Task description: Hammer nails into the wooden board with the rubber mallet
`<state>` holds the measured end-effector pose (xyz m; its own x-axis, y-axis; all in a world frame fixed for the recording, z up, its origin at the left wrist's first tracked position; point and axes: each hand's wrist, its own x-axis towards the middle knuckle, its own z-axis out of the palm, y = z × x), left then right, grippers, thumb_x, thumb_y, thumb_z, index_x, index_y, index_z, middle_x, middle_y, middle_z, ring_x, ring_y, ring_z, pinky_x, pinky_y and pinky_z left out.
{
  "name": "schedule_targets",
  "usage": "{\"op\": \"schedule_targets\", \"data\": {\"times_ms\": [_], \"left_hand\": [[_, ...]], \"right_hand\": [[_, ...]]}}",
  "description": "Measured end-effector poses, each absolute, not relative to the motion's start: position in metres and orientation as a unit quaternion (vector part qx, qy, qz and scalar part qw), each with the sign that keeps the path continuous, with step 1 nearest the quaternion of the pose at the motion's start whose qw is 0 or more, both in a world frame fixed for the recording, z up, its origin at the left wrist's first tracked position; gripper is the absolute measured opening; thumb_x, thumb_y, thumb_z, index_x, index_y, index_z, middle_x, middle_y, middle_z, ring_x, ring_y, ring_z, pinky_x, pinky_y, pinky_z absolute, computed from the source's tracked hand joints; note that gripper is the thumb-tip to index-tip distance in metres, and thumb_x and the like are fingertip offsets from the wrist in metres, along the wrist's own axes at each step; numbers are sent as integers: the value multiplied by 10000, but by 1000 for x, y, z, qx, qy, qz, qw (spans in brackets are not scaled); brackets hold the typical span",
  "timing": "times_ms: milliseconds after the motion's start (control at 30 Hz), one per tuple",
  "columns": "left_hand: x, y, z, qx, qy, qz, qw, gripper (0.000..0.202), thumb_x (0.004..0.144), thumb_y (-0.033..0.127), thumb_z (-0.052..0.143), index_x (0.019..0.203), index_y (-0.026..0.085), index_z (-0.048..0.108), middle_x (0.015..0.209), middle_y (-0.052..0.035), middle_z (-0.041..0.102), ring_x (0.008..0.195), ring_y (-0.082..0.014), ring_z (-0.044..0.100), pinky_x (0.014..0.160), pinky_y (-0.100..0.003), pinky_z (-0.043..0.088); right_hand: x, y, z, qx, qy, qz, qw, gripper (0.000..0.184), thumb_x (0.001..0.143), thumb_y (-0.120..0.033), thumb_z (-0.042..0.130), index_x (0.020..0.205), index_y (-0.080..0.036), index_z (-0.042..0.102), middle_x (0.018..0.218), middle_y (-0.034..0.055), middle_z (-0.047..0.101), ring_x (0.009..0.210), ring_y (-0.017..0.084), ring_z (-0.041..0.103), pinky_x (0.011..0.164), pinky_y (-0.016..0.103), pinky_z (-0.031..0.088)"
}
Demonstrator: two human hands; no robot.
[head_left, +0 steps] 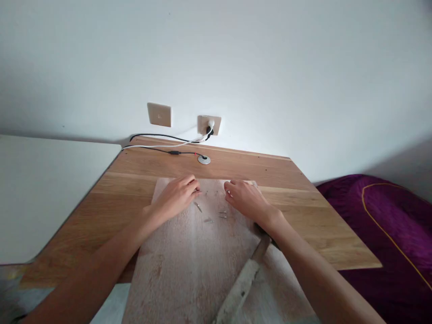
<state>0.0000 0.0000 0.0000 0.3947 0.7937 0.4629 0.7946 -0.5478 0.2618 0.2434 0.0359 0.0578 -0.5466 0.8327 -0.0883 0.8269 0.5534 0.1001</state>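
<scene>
Two bare hands face each other over a wooden board, small metal nails lying between them.
The left hand point(180, 191) rests near the board's point(172, 270) far left corner, its fingers curled nearly closed – a thin sliver shows at the tips, but I cannot tell whether they grip it. The right hand point(245, 194) is near the far right corner, fingers bent inward; what they hold, if anything, is hidden. One nail point(198, 206) lies slantwise just beside the left hand, and a close pair of nails point(222, 214) lies nearer the right. A hammer point(241, 283) lies on the board, its head partly under the right forearm – its pale handle slants toward the near edge. The board sits on a wood-grain tabletop point(324, 229).
</scene>
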Motion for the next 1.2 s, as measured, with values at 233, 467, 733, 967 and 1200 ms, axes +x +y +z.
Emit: {"op": "schedule_targets", "data": {"times_ms": [233,467,733,967,1200], "left_hand": [[4,-7,6,-820,-469,-320,-71,197,1052,299,587,909,177,645,909,-24,634,784,-159,640,723,-296,483],[12,-12,4,-855,-430,-282,-65,168,1027,292,628,907,180,660,936,-46,653,889,-208,651,840,-357,511],[13,14,7,-874,-421,-239,-40,161,1001,144,592,1033,202,739,1018,-59,694,964,-217,684,890,-360,519],[19,20,16,-896,-408,-172,33,193,1025,146,560,920,160,721,928,-87,683,954,-254,673,895,-406,485],[21,12,18,-888,-426,-168,40,132,1004,179,597,915,155,692,943,-99,696,944,-273,676,896,-424,485]], "right_hand": [[251,29,63,440,895,-69,-16,198,1006,-171,518,1029,-176,715,991,77,757,866,179,699,792,263,452],[250,24,58,404,900,-160,-26,156,1003,-197,571,995,-182,726,896,43,764,767,151,677,717,240,441],[220,32,69,475,878,-9,68,361,1093,-384,471,999,-166,743,1008,134,799,916,241,764,718,286,477],[211,33,66,448,890,8,83,248,1013,-164,500,1022,-129,745,1018,160,786,914,252,759,701,293,470],[219,27,72,400,915,17,52,227,994,-93,511,1097,-165,699,1099,121,743,1002,226,697,821,293,454]]}}
